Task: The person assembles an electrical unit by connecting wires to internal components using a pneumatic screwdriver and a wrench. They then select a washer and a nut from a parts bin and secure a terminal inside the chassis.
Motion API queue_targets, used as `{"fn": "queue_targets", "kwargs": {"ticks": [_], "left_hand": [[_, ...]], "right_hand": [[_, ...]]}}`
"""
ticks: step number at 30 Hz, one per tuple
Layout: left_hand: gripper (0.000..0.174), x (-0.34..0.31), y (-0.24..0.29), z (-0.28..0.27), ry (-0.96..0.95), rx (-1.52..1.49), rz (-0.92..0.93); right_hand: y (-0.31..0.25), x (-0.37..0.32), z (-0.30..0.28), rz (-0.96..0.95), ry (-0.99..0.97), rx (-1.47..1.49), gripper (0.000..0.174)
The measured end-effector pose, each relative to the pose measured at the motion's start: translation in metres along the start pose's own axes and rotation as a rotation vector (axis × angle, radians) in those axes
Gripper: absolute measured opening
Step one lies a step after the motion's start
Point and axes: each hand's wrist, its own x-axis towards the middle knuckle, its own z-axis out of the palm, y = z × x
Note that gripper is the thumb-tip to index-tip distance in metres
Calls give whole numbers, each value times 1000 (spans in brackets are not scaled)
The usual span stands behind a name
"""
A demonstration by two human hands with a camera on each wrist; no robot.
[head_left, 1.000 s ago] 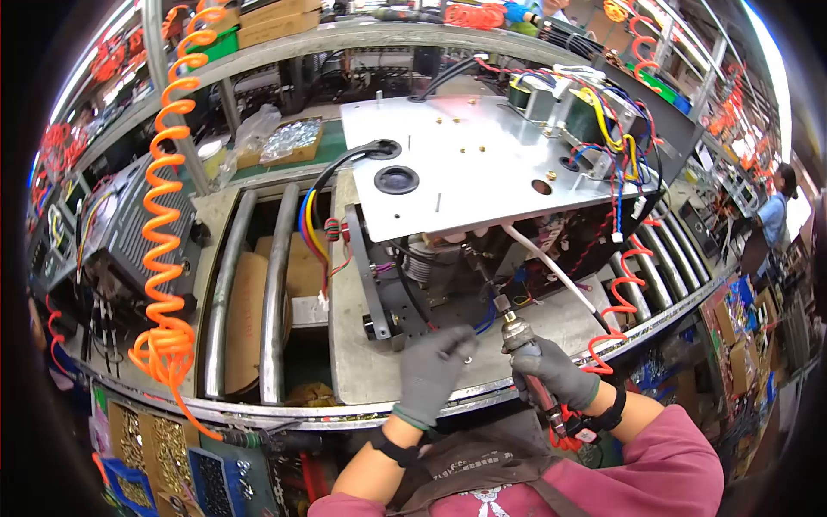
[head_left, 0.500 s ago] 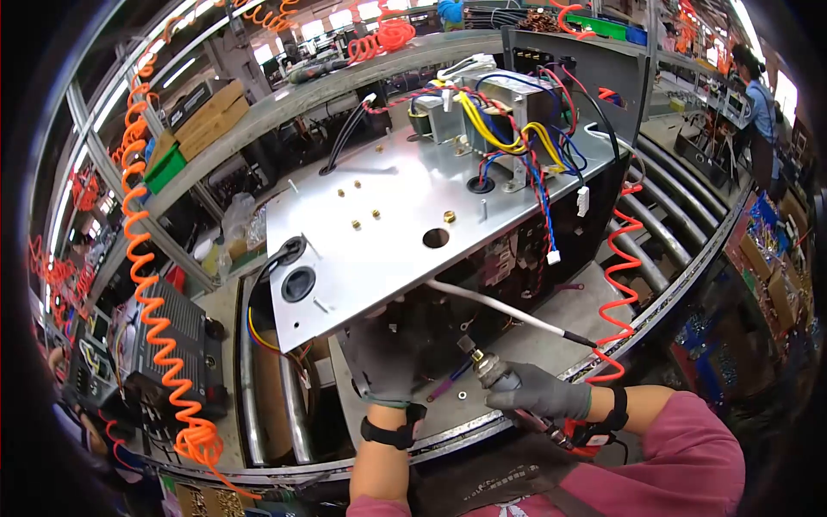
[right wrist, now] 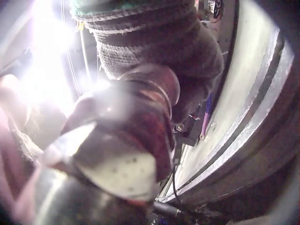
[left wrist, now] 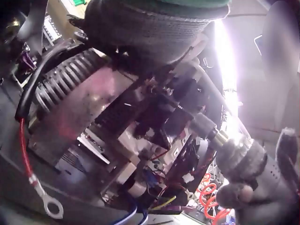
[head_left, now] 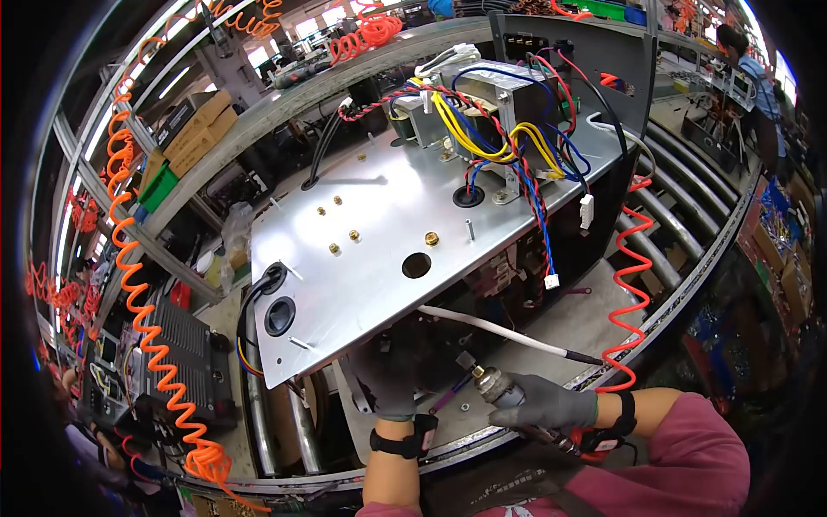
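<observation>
My left hand (head_left: 388, 379), in a dark grey glove, reaches under the front edge of a silver metal plate (head_left: 336, 276) into the open side of the equipment. Its fingers are hidden in shadow there, and in the left wrist view only the glove's back and cuff (left wrist: 140, 33) show clearly. In front of the opening, my gloved right hand (head_left: 551, 403) grips a power driver (head_left: 498, 386) with a socket (head_left: 466, 360) at its tip. The socket points toward the dark interior. A ring terminal (left wrist: 50, 206) on a red wire hangs by the opening in the left wrist view.
Bundled wires (head_left: 517, 142) and transformers crowd the plate's far right. A white cable (head_left: 508, 332) runs out over the bench, near a small nut (head_left: 465, 407). Metal rollers (head_left: 659, 258) and a coiled red hose (head_left: 633, 293) lie right; an orange coil (head_left: 142, 302) hangs left.
My left hand has gone from in front of the equipment to under the plate. The driver has drawn slightly back, still in my right hand. The head view has turned right.
</observation>
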Motion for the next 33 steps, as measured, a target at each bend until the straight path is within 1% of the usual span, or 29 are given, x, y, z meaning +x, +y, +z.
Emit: {"fn": "queue_targets", "kwargs": {"ticks": [1,5,7,8,10,11,13,17,19,20,22,23,25,26,28,29,31,32,33], "left_hand": [[15,-1,1,2,49,103,-22],[13,-2,-2,4,103,87,-25],[18,2,1,1,47,24,72],[18,3,-1,2,46,24,70],[18,5,-6,7,58,-41,168],[18,7,-4,6,56,-44,169],[18,9,1,2,-8,74,257],[19,9,4,2,13,27,245],[20,8,0,6,91,78,253],[20,9,1,6,85,76,253],[19,8,6,0,-94,-48,21],[19,9,5,-2,-96,-46,18],[26,11,2,-9,-226,-1,20],[26,12,4,-11,-226,0,24],[31,13,8,-15,-337,212,92],[31,9,0,-11,-332,211,102],[30,2,-31,6,-83,-59,146],[29,1,-36,12,8,48,208],[28,1,-32,9,-19,-76,119]], "right_hand": [[-1,-1,0,26,-1,2,53],[-8,-2,0,41,-16,-6,52],[-6,0,2,-52,-1,-37,51],[-6,0,2,-51,-1,-36,51],[-8,-2,3,7,-8,4,50],[-5,0,2,7,-5,4,50],[6,4,0,-24,9,-31,49],[6,6,0,-38,12,-29,50],[8,7,0,-92,32,-41,49],[3,5,0,-92,36,-36,49],[-9,-2,1,55,-13,-18,50],[-8,-2,1,58,-14,-15,50],[-6,0,1,-9,-9,-22,50],[-6,0,2,-13,-10,-21,50],[-6,0,2,-75,-16,3,50],[-2,0,2,-85,-15,-2,50],[13,5,-4,-107,26,-80,50],[22,10,-7,-162,15,-105,50],[-4,-4,1,-42,25,-72,49]]}}
